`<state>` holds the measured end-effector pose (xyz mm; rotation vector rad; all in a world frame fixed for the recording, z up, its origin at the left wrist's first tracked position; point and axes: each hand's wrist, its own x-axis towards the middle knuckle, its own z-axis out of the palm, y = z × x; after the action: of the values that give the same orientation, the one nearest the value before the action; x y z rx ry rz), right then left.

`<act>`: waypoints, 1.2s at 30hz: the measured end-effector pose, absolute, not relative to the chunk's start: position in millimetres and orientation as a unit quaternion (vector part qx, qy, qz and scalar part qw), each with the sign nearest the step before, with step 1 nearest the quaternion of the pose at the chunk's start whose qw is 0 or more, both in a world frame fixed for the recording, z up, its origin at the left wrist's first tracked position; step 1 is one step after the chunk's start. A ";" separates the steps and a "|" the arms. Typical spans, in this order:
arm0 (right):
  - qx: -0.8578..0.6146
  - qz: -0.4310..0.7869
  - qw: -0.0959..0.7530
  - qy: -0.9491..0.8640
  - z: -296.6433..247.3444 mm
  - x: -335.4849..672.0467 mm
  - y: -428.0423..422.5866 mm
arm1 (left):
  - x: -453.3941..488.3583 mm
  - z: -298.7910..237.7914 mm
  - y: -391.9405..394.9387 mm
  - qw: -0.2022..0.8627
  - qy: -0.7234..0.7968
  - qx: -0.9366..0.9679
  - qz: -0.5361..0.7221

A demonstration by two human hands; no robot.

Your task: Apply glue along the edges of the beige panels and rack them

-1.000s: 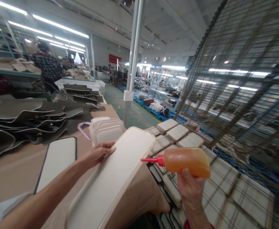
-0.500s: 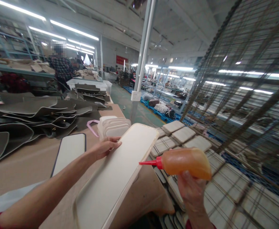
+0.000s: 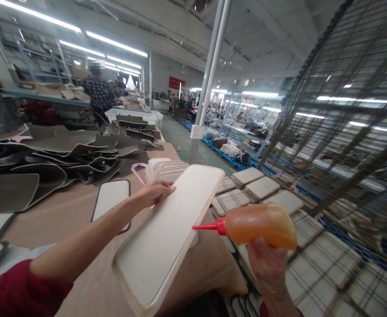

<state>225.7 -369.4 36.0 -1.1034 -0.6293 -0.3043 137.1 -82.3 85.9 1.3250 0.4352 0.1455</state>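
Note:
My left hand (image 3: 158, 193) grips the left edge of a long white panel (image 3: 170, 229) with rounded corners, thumb on its face and the other fingers partly hidden behind it. The panel is held tilted above the table. In my right hand (image 3: 268, 264) is a squeeze bottle (image 3: 259, 224) of amber liquid, lying sideways with its red nozzle pointing left. The nozzle tip (image 3: 195, 227) is at the panel's right edge; whether it touches I cannot tell. Behind the panel stands a stack of similar white pieces (image 3: 165, 169).
Dark grey sheet pieces (image 3: 57, 149) are heaped at the left of the brown-covered table (image 3: 91, 273). A dark-edged white panel (image 3: 112, 200) lies beside my left forearm. At right, white panels (image 3: 332, 253) lie on wire racks, with raised wire grids (image 3: 339, 110) above. A person (image 3: 97, 94) stands far back.
The view has shifted left, so the surroundings appear further right. The panel's lower end now shows more fully. The nozzle stays at the panel's right edge, and both hands keep their hold.

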 end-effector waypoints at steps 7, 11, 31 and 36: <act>-0.481 -0.075 0.823 -0.293 39.1 215.0 -365.9 | 140.7 82.9 -72.6 0.769 0.187 0.608 0.062; -0.483 -0.050 0.829 -0.278 40.0 209.7 -364.6 | 143.2 82.1 -67.8 0.773 0.181 0.605 0.067; -0.494 0.009 0.814 -0.304 29.6 197.0 -363.5 | 151.9 82.5 -50.8 0.766 0.219 0.600 0.072; -0.517 -0.021 0.802 -0.299 27.5 195.8 -364.6 | 150.6 83.7 -49.5 0.762 0.236 0.598 0.083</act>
<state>195.8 -364.6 27.5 -1.1082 -0.6409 -0.0460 150.6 -49.5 83.7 1.3004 0.5144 0.1797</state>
